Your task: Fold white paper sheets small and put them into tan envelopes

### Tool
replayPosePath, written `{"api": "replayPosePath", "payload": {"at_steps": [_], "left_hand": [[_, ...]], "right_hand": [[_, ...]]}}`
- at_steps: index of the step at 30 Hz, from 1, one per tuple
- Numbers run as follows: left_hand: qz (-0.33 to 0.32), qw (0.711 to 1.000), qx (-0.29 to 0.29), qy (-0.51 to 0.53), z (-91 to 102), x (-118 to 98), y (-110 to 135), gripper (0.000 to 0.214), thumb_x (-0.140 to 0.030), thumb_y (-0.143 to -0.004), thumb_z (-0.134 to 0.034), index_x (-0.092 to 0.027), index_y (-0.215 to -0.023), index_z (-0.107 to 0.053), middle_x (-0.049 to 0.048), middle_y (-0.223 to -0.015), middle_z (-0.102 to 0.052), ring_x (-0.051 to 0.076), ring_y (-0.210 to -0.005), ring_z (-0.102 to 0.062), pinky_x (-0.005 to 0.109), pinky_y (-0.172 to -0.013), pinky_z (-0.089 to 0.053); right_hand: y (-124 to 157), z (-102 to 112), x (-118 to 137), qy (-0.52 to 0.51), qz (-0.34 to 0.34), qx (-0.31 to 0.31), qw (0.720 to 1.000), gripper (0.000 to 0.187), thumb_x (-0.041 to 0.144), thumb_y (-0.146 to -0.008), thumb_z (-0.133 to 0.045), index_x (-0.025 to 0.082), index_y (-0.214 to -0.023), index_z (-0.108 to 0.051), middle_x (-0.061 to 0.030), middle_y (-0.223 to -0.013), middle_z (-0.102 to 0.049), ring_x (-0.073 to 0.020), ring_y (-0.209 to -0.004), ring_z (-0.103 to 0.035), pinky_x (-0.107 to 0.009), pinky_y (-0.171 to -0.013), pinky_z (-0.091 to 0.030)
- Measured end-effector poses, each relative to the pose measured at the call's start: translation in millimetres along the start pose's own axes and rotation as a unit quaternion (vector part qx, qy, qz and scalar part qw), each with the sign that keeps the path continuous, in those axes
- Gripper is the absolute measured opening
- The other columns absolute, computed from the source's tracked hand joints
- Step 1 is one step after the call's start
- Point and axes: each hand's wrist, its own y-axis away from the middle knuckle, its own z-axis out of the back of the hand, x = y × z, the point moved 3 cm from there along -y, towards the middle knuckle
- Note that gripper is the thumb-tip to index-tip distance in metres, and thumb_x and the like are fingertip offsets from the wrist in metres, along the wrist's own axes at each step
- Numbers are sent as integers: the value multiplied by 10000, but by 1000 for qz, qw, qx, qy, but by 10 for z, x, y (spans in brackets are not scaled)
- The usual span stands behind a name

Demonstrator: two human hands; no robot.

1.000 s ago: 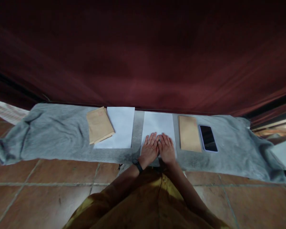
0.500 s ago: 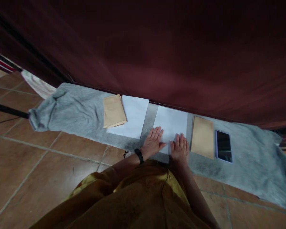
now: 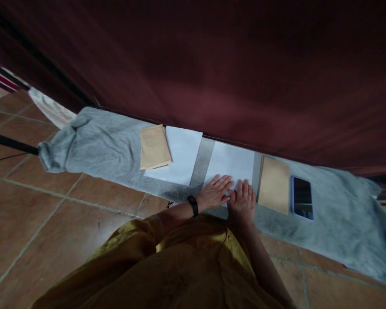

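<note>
A sheet of white paper [image 3: 233,161] lies in front of me on a grey cloth [image 3: 109,150]. My left hand [image 3: 216,192] rests flat on the sheet's near part, fingers stretched out to the upper right. Close beside it, my right hand [image 3: 242,201] lies on the near right part of the same sheet, its fingers extended and pointing away from me. The two thumbs are close together. Just right of the right hand is a stack of brown paper envelopes [image 3: 274,184]. Neither hand grips anything. The sheet's near edge is largely covered by my hands.
Left of the middle, more brown envelopes [image 3: 154,148] overlap a second white sheet [image 3: 185,152]. A phone [image 3: 302,197] lies at the right. A dark red cloth [image 3: 212,86] rises behind the narrow cloth-covered surface. Below is a tiled floor [image 3: 51,214].
My left hand has slid to the right across the sheet, closer to my right hand, and its fingers have turned rightward. My right hand has stayed nearly in place.
</note>
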Motion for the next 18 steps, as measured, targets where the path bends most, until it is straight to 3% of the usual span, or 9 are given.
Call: {"api": "replayPosePath", "payload": {"at_steps": [9,18], "left_hand": [[-8,999,-29,-11,-62,87,-137,646,-492,-1056,-373,-114,-1579,-348,149,-1683,-297,234,-1576,-234,456,-1297,-135],[60,997,-46,-15,-133,489,-722,666,-500,-1069,-299,-75,-1581,-337,167,-1672,-312,255,-1574,-240,471,-1291,-170]], "right_hand": [[-3,30,43,17,11,7,1000,569,317,-1041,-422,85,-1559,-380,-268,-1637,-330,-398,-1513,-327,-673,-1163,-323],[-11,-20,58,54,-7,-6,998,632,287,-1029,-480,117,-1603,-277,-245,-1649,-325,-365,-1511,-339,-616,-1179,-333]]}}
